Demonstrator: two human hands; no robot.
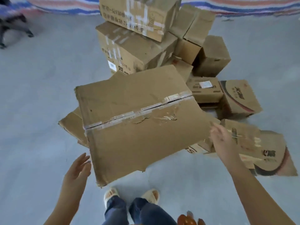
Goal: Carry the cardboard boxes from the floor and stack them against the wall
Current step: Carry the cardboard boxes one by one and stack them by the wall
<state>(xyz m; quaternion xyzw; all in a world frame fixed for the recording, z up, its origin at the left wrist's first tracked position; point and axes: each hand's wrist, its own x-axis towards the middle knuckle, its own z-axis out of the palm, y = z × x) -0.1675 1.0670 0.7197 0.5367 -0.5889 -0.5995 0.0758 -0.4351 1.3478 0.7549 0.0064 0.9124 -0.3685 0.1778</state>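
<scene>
both hands (78,169) (222,140) spread wide, holding nothing; centre-frame flattened box (138,124) looked light, floppy, so i'd grip opposite edges.

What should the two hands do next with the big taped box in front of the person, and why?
Probably close both hands onto the sides of the big taped box. The left hand is open beside its near left edge and the right hand is open at its right edge; neither plainly grips it. The box looks tilted, so a firm two-sided hold seems needed before carrying it.
</scene>
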